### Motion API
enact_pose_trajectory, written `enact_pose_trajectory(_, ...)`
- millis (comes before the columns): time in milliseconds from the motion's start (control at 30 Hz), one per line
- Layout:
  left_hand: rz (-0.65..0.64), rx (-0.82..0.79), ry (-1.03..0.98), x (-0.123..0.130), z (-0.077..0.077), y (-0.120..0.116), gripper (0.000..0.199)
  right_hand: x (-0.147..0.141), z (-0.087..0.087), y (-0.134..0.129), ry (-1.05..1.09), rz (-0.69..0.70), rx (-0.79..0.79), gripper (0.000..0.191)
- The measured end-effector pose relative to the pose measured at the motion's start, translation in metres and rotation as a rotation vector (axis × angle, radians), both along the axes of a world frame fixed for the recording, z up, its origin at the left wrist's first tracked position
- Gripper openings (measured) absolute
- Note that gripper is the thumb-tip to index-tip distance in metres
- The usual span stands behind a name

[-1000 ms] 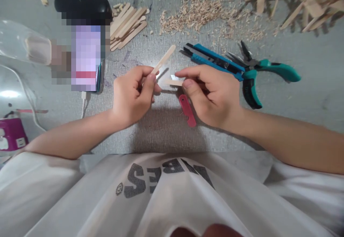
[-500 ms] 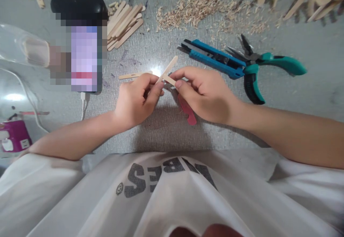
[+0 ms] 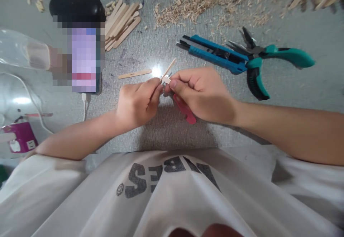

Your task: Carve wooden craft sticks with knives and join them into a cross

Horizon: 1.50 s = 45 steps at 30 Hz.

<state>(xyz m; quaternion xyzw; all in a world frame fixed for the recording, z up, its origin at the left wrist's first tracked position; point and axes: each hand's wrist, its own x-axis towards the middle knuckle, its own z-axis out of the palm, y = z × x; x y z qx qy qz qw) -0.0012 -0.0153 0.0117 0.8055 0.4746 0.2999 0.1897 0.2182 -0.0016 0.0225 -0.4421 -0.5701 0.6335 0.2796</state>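
So, we've got both hands closed over the middle of the table (image 3: 295, 93), each pinching some wood. The left hand (image 3: 138, 100) grips a stick (image 3: 170, 68) between thumb and fingers, its free end slanting up and to the right. The right hand (image 3: 205, 95) pinches a light strip (image 3: 166, 80) between thumb and forefinger, with just its end poking out. The two pieces meet in the gap between our fingertips, though we honestly can't tell if one is slotted into the other. Just beyond the left hand we can see a slotted stick (image 3: 134, 74) lying flat, and a red piece (image 3: 184, 108) sits partly hidden by the right hand. Past that we have the blue cutter (image 3: 215, 52), with the pliers (image 3: 256, 52) right at its end, jaws spread. Further up are the shavings (image 3: 188, 7), plus a stick pile (image 3: 120, 25) near the phone (image 3: 84, 57).
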Motion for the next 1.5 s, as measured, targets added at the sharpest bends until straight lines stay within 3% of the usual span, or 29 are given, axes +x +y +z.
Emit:
enact_pose_trajectory(167, 0.031, 0.060, 0.044, 0.003, -0.001, -0.003, 0.038, -0.014, 0.001, -0.012, 0.004, -0.126, 0.152, 0.047)
enact_pose_trajectory(233, 0.039, 0.074, 0.048, 0.003, -0.001, -0.004, 0.038, -0.016, 0.002, -0.011, 0.009, -0.138, 0.144, 0.045)
enact_pose_trajectory(333, -0.001, 0.105, 0.074, 0.002, -0.001, -0.005, 0.038, -0.011, 0.006, -0.002, -0.037, -0.049, 0.073, 0.042)
enact_pose_trajectory(433, -0.039, 0.117, 0.090, 0.003, 0.000, -0.006, 0.035, -0.005, 0.008, 0.009, -0.094, 0.053, 0.128, 0.043)
enact_pose_trajectory(567, 0.045, 0.030, -0.029, 0.004, 0.001, -0.006, 0.030, 0.000, 0.002, 0.012, -0.115, 0.026, 0.299, 0.040)
enact_pose_trajectory(667, 0.009, -0.050, -0.173, 0.003, 0.003, -0.004, 0.027, 0.006, -0.009, 0.010, -0.175, 0.011, 0.516, 0.029)
enact_pose_trajectory(833, -0.064, -0.078, -0.356, 0.002, 0.007, -0.002, 0.030, 0.018, -0.024, 0.015, -0.251, 0.083, 0.874, 0.041)
enact_pose_trajectory(967, -0.081, -0.232, -0.507, 0.003, 0.009, 0.000, 0.035, 0.018, -0.029, 0.020, -0.188, 0.076, 1.101, 0.034)
enact_pose_trajectory(1133, -0.180, -0.681, -0.633, 0.001, 0.012, 0.007, 0.055, 0.017, -0.030, 0.025, -0.079, 0.037, 1.211, 0.016)
enact_pose_trajectory(1200, -0.230, -0.787, -0.633, 0.001, 0.013, 0.010, 0.060, 0.019, -0.030, 0.026, -0.080, 0.041, 1.231, 0.011)
enact_pose_trajectory(1500, -0.254, -0.806, -0.701, 0.002, 0.016, 0.012, 0.045, 0.027, -0.027, 0.034, -0.142, 0.180, 1.277, 0.013)
